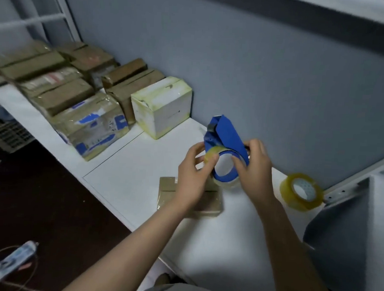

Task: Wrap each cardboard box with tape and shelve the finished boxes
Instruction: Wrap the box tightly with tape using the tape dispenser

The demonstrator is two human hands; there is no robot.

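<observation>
I see the right hand point(255, 171) curled round the blue tape dispenser point(226, 138), the left hand point(192, 181) with fingers point(208, 161) pinching its roll, above the small cardboard box point(208, 203) at frame centre on the table point(127, 182). I judge the box light and stiff: hold its edges.

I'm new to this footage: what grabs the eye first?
The blue tape dispenser, raised above the white counter: the right hand grips it while the left hand pinches its loaded tape roll. A small cardboard box lies beneath the hands, a spare tape roll sits to the right, and taped boxes are piled at far left.
</observation>
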